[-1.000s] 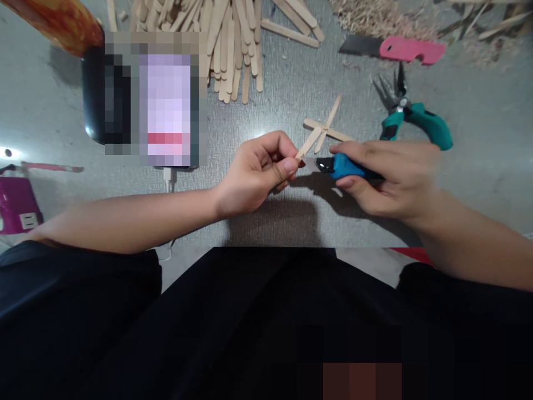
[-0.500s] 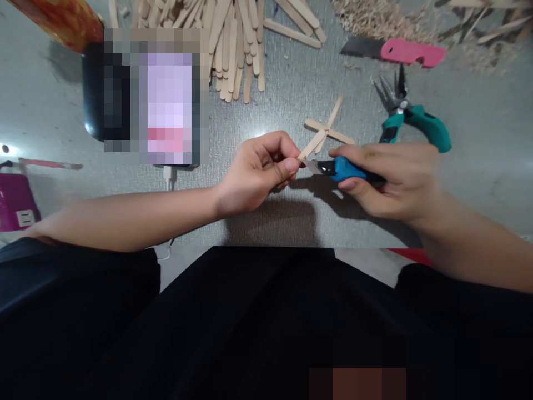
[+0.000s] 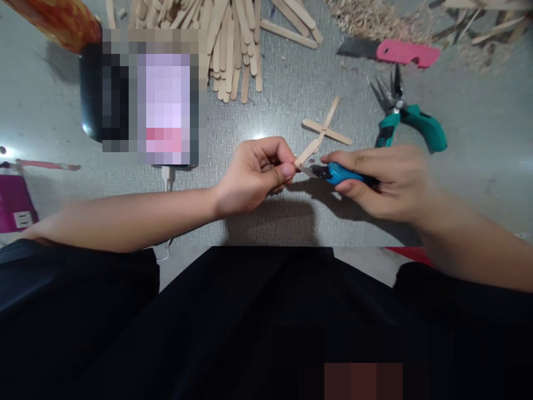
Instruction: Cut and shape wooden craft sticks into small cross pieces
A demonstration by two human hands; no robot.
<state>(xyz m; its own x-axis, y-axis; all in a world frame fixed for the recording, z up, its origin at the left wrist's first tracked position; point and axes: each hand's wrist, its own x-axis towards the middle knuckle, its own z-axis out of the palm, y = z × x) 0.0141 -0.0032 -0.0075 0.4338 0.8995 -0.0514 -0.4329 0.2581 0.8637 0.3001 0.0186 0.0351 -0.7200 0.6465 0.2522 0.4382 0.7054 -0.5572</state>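
My left hand [image 3: 264, 172] pinches the near end of a wooden craft stick [image 3: 307, 152] between thumb and fingers. The stick slants away up and to the right. Closed around the blue handle of a utility knife [image 3: 339, 174] is my right hand [image 3: 387, 180]. The knife's blade points left and meets the stick beside my left fingertips; the exact contact is too small to tell. Just beyond the held stick, two crossed craft sticks [image 3: 327, 130] lie on the table.
Many craft sticks [image 3: 229, 50] are heaped at the back. A pink-handled cutter [image 3: 408, 53] and green-handled pliers [image 3: 400, 105] lie at the right, near wood shavings [image 3: 366, 19]. At the left are a blurred phone [image 3: 164, 94] with a cable and a black object [image 3: 89, 94].
The held stick's far end has dropped toward me, away from the crossed sticks' centre. The knife and my right hand have shifted slightly left. The whole view has moved a little.
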